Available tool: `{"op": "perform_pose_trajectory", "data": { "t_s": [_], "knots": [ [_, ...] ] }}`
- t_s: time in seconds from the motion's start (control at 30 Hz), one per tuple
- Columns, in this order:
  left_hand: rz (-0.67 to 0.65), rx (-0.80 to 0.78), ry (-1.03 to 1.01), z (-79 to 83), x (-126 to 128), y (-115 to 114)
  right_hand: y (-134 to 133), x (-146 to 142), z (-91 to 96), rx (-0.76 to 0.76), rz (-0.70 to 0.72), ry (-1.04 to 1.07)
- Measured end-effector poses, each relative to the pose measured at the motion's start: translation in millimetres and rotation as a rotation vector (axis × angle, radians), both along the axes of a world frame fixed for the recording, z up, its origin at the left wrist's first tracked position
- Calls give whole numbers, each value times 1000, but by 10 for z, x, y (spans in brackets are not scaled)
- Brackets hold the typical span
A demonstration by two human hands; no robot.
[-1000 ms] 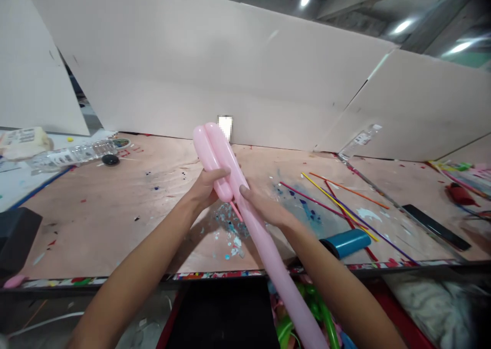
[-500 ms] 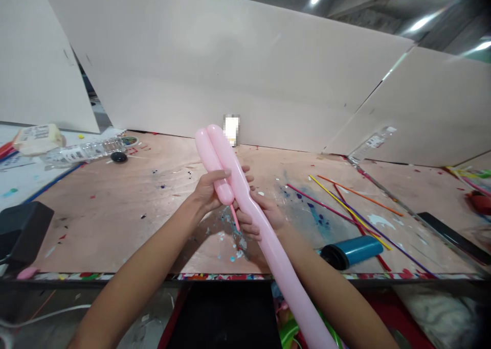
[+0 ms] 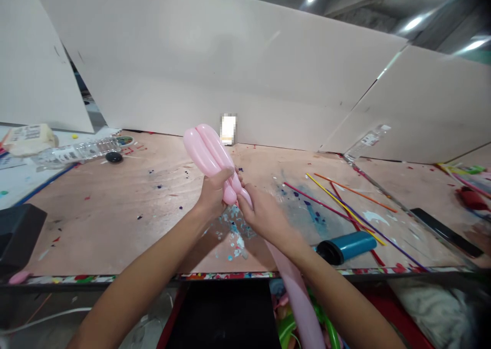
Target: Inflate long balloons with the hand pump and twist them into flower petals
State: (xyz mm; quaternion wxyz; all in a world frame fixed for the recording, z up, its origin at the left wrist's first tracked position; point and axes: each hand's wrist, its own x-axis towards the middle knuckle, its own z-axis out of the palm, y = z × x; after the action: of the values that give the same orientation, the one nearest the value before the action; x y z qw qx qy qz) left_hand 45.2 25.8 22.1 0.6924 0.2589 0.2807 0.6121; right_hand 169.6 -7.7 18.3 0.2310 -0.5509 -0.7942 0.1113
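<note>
A long pink balloon is folded into two side-by-side lobes that point up and left over the worktable. My left hand is closed round the base of the lobes. Just to its right, my right hand is closed on the balloon where the fold meets the long tail. That tail runs down under my right forearm and off the table's front edge.
A blue cylinder lies on the table by my right forearm. Several thin coloured sticks lie behind it. An empty plastic bottle and a black cap are at far left. White boards wall off the back.
My right hand has rolled over on top of the balloon and closed tightly beside my left hand. The folded lobes have tilted a little further left.
</note>
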Motion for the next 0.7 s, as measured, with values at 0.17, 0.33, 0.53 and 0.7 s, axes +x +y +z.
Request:
{"op": "perform_pose_trajectory", "data": {
  "t_s": [0.17, 0.33, 0.53, 0.7],
  "knots": [
    [93, -70, -60, 75, 71, -84, -139, -24, 122, 174, -119, -374],
    [49, -40, -76, 157, 58, -147, -280, 33, 225, 214, -101, -370],
    [107, -37, -84, 203, 156, -186, -241, 158, 282, 276, -141, -325],
    [59, -45, -72, 141, 165, -157, -155, 217, 287, 68, -125, -160]
  ]
}}
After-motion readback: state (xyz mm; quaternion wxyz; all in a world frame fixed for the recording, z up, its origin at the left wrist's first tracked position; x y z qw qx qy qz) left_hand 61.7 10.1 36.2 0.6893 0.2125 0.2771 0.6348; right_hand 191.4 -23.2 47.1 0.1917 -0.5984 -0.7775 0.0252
